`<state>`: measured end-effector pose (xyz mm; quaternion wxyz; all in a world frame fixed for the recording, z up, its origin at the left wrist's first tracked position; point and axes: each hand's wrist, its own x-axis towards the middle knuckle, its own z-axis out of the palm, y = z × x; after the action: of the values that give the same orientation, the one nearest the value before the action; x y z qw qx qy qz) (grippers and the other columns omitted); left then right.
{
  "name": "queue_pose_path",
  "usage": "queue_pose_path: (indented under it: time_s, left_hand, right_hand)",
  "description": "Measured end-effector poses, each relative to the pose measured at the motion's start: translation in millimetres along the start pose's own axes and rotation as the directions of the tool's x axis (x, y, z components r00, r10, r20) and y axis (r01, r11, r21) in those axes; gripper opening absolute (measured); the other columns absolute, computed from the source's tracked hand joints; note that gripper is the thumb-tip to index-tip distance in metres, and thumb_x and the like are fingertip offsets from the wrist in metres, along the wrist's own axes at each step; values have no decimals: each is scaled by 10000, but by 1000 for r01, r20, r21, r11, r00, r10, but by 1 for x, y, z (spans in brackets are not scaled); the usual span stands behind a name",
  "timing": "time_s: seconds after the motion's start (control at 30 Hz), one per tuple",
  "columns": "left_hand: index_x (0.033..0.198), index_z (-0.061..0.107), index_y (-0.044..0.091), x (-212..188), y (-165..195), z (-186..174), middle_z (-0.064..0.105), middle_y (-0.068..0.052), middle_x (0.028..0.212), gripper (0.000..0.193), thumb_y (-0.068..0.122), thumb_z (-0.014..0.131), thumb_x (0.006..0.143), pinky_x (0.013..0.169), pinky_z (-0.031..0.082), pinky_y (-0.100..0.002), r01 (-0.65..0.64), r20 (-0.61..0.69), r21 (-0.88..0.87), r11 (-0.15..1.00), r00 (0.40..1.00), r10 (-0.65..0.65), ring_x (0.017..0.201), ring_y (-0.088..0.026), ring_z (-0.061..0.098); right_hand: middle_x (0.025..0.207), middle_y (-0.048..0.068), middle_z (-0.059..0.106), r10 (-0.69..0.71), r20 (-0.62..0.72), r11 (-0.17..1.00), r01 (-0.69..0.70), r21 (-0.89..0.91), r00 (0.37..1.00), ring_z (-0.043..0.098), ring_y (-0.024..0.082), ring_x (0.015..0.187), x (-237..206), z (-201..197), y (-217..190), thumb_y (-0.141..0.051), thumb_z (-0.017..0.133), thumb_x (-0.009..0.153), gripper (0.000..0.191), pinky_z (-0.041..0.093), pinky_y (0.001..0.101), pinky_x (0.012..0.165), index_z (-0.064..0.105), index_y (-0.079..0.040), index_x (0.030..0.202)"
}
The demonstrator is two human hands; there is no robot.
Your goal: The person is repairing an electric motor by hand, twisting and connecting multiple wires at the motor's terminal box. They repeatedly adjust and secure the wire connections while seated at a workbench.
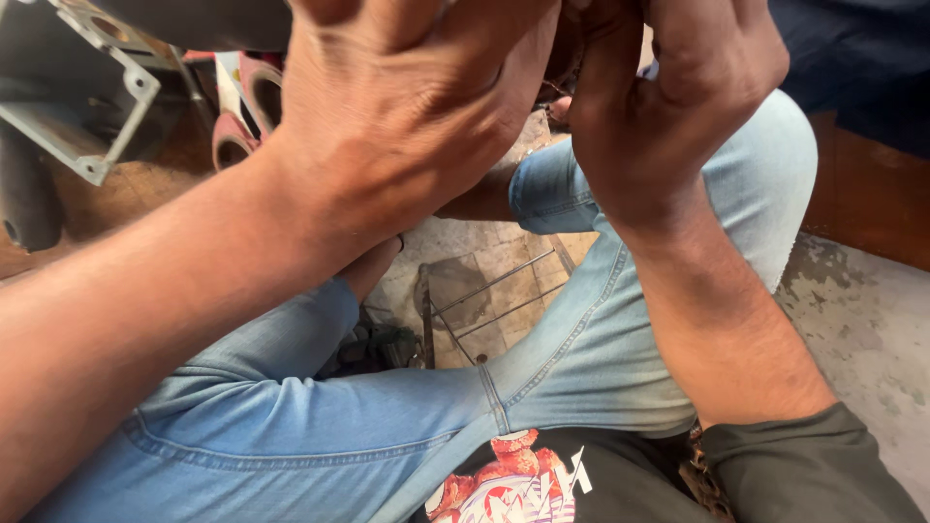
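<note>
A worn tiled floor (484, 261) with a patch of grey concrete (862, 320) at the right lies beneath a seated person in pale blue jeans (320, 426), knees drawn up. Both hands are raised close to the camera, filling the top of the view. The left hand (407, 107) shows its back, fingers running up past the edge of the picture; the right hand (668, 97) is curled beside it, knuckles outward. The two hands meet near the top centre, where something dark and small (564, 58) shows between them, possibly a part being gripped, though the view is too close and blurred to say what, or how tightly. A wire rack (494, 300) lies on the floor between the legs. A grey metal bracket (97, 107) and reddish rings (242, 107) sit at the upper left.
</note>
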<state>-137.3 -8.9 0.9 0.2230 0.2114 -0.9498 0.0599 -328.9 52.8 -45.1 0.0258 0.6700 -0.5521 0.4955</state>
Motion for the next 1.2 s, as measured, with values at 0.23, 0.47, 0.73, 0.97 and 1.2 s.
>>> queue_pose_path:
  time_s: [0.23, 0.47, 0.73, 0.97, 1.2]
  left_hand:
    - [1250, 655, 84, 1, -11, -2, 570, -26, 1238, 247, 136, 608, 1014, 848, 368, -414, -12, -2, -23, 1000, 1000, 11, 1104, -177, 509]
    - [1258, 657, 74, -1, 1, 1, 566, -36, 1274, 255, 125, 609, 1013, 885, 350, -438, 28, -9, -63, 998, 1000, -29, 1151, -187, 494]
    - [1266, 660, 62, -5, 3, 7, 562, -47, 1314, 264, 112, 610, 1012, 927, 328, -466, 137, -71, -19, 990, 988, -138, 1204, -198, 476]
    - [1274, 662, 52, -15, -6, 0, 558, -57, 1350, 272, 101, 611, 1011, 964, 310, -490, 85, -45, -39, 996, 995, -87, 1250, -209, 461]
    - [1281, 665, 41, -10, -15, -11, 554, -67, 1386, 280, 90, 612, 1010, 1000, 291, -514, -84, -14, -20, 996, 996, 84, 1297, -219, 445]
  right_hand:
    - [888, 88, 663, 182, 1, 945, -175, 276, 983, 638, 176, 713, 0, 7, -8, 173, 663, 1031, 174, 487, 277, 600, 663, -1, 1038]
    - [913, 96, 659, 36, 14, 999, -36, 16, 999, 624, 187, 701, -6, 2, 6, 177, 668, 1024, 176, 446, 299, 614, 681, 3, 1051]
    - [995, 80, 671, 158, 12, 960, -156, 232, 987, 684, 125, 766, -7, -3, 2, 133, 701, 1101, 125, 538, 232, 663, 676, 10, 1102]
    - [1032, 82, 702, 334, 144, 744, -354, 567, 932, 718, 108, 855, -10, -3, -6, 119, 662, 1110, 67, 618, 211, 756, 654, 58, 1138]
    - [1101, 121, 721, 367, 252, 596, -434, 675, 895, 738, 130, 973, -8, -5, -14, 71, 673, 1128, 112, 633, 229, 879, 651, 70, 1239]
